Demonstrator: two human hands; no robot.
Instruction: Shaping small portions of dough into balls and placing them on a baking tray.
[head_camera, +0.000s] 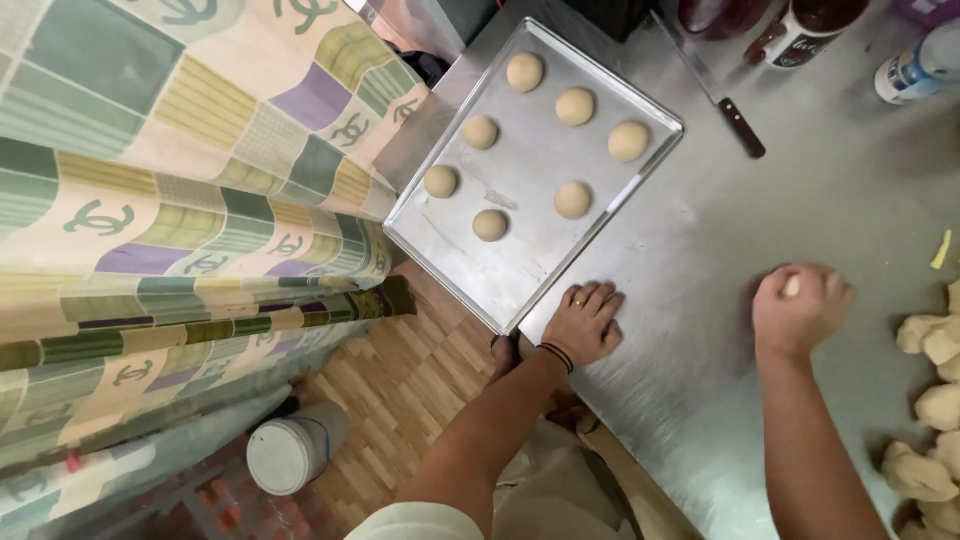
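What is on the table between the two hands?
Nothing: in the head view, only bare metal table lies between the left hand, resting flat by the baking tray, and the right hand, cupped over a dough piece.

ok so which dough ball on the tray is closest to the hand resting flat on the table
Start at the metal baking tray overhanging the steel table. Seven dough balls sit in two rows. The one meant ends the left row, the nearest ball to the flat left hand.
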